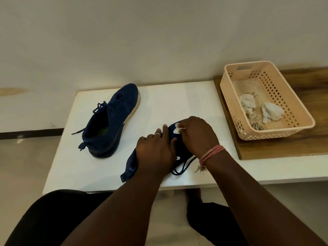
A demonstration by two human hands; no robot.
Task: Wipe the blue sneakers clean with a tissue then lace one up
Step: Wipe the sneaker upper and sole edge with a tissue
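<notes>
One blue sneaker with a cream sole stands laced on the white table, at the left. The second blue sneaker lies near the front edge, mostly hidden under my hands, its loose lace trailing to the right. My left hand presses down on this sneaker and holds it steady. My right hand pinches a small white tissue against the sneaker's toe end.
A peach plastic basket with several crumpled used tissues sits on a wooden board at the right. A white wall rises behind the table. My legs are below the front edge.
</notes>
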